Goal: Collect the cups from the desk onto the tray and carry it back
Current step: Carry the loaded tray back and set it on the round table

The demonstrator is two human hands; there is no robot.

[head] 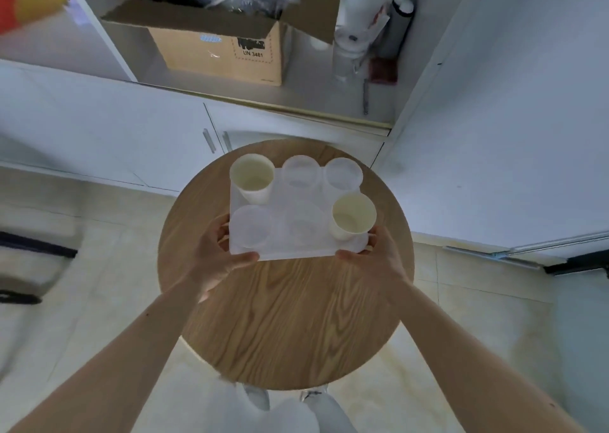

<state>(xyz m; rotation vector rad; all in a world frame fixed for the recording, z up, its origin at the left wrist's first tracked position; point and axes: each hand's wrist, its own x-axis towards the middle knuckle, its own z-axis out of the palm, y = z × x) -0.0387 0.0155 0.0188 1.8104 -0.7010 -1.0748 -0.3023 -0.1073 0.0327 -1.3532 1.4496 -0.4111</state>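
A translucent white tray (296,252) is over the far half of a round wooden table (283,317). On it stand two cream paper cups, one at the back left (252,177) and one at the front right (353,215). Several clear plastic cups fill the other spots, for instance at the back right (342,173) and at the front left (250,231). My left hand (216,254) grips the tray's front left corner. My right hand (375,254) grips its front right corner. I cannot tell whether the tray rests on the table or is lifted.
Behind the table are white cabinets with handles (208,140). An open shelf above holds an open cardboard box (224,47) stuffed with plastic wrap, and white and dark items (372,30). The floor around is pale tile. A dark object (19,297) lies at the left.
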